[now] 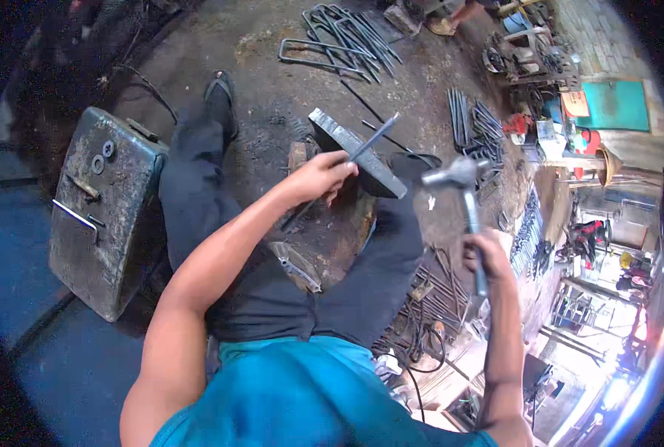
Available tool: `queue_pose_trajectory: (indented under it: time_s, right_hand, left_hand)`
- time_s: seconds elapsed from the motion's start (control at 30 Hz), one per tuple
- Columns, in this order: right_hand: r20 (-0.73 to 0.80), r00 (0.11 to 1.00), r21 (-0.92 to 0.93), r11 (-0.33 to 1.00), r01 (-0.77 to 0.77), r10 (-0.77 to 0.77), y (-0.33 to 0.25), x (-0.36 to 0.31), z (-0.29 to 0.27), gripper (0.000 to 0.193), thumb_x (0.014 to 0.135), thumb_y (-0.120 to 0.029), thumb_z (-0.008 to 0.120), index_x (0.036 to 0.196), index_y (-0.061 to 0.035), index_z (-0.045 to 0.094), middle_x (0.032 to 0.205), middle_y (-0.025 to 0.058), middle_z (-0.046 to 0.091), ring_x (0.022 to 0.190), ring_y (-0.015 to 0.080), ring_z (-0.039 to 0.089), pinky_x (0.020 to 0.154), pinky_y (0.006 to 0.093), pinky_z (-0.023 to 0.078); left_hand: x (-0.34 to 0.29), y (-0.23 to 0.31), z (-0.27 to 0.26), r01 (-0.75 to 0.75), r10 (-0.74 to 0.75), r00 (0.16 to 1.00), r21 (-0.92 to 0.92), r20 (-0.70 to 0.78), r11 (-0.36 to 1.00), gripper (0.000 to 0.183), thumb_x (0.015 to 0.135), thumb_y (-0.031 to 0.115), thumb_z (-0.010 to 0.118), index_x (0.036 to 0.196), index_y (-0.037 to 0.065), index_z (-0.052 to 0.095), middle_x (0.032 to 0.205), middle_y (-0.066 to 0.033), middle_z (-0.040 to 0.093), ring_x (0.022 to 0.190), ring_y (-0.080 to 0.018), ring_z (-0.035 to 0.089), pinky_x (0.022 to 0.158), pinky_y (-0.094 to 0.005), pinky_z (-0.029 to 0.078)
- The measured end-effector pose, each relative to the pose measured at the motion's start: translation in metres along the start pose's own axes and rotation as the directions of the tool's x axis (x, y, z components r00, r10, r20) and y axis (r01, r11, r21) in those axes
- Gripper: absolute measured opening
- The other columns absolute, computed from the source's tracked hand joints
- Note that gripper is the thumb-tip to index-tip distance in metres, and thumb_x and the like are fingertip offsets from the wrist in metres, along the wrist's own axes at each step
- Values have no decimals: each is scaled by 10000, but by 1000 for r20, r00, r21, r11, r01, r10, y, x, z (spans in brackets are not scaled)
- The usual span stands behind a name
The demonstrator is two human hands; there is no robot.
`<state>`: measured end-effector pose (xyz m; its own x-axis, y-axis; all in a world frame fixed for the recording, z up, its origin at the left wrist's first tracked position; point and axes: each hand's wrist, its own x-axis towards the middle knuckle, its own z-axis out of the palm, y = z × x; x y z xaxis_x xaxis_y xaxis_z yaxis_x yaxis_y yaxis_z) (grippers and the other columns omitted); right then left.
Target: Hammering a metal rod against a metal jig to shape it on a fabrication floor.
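My left hand (pixel 321 179) is closed round a metal rod (pixel 377 137), which slants across the top of a thick flat steel block (pixel 384 177). One tip of the rod sticks out past the block's far side; its other end runs back below my hand. The block stands between my legs. Off to the right, my right hand (pixel 487 253) grips a hammer (pixel 471 211) by its handle. The hammer's head is raised to the right of the block, apart from it, and looks slightly blurred.
On the left stands a worn metal box (pixel 97 223) with washers and small metal pieces on top. Bent U-shaped rods (pixel 339 41) lie on the floor ahead. More rods (pixel 475 127) are piled to the right, and others (pixel 440 294) beside my right leg, near a black cable (pixel 429 365).
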<state>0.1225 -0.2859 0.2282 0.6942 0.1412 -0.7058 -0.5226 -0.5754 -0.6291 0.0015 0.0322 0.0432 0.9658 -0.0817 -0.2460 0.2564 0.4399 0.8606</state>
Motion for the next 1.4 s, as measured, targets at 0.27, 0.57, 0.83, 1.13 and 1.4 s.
queue_pose_trajectory:
  time_s: [0.27, 0.57, 0.83, 1.13, 1.4]
  right_hand:
    - [-80, 322, -59, 327, 943, -943, -92, -136, -65, 435, 824, -203, 528, 1192, 16, 454, 798, 45, 534, 591, 107, 433, 532, 263, 335]
    - [117, 260, 314, 284, 906, -959, -47, -4, 71, 372, 730, -172, 511, 1074, -38, 551, 889, 133, 563, 849, 255, 570, 838, 365, 434]
    - [-6, 992, 24, 992, 126, -126, 68, 124, 132, 177, 739, -93, 699, 725, -67, 524, 587, -6, 478, 399, 82, 393, 375, 253, 315]
    - [27, 977, 212, 956, 202, -213, 6, 34, 88, 452, 882, -500, 582, 788, -76, 454, 507, 8, 396, 349, 87, 389, 331, 244, 317]
    - [6, 516, 384, 479, 790, -856, -122, -100, 49, 539, 936, -594, 366, 891, -69, 479, 582, -16, 366, 412, 78, 331, 345, 185, 279]
  left_hand:
    - [26, -68, -17, 580, -581, 813, 25, 43, 814, 437, 965, 494, 420, 755, 115, 477, 523, 71, 271, 418, -69, 238, 391, -256, 191]
    - [11, -80, -24, 551, -521, 835, 257, -179, 794, 527, 948, 505, 444, 631, 85, 463, 522, 14, 363, 438, -124, 334, 412, -317, 263]
    - [-14, -69, -61, 502, -337, 815, 286, -470, 816, 449, 885, 386, 569, 845, -58, 620, 688, -126, 600, 622, -224, 594, 568, -395, 468]
    - [1, -15, -9, -144, 199, 973, 364, -117, 920, 345, 952, 325, 454, 1027, -1, 537, 790, -60, 554, 746, -185, 517, 677, -328, 424]
    - [55, -93, -4, 297, -194, 955, 727, -225, 619, 513, 962, 403, 407, 1032, -56, 624, 1019, -327, 593, 1021, -450, 565, 855, -489, 454]
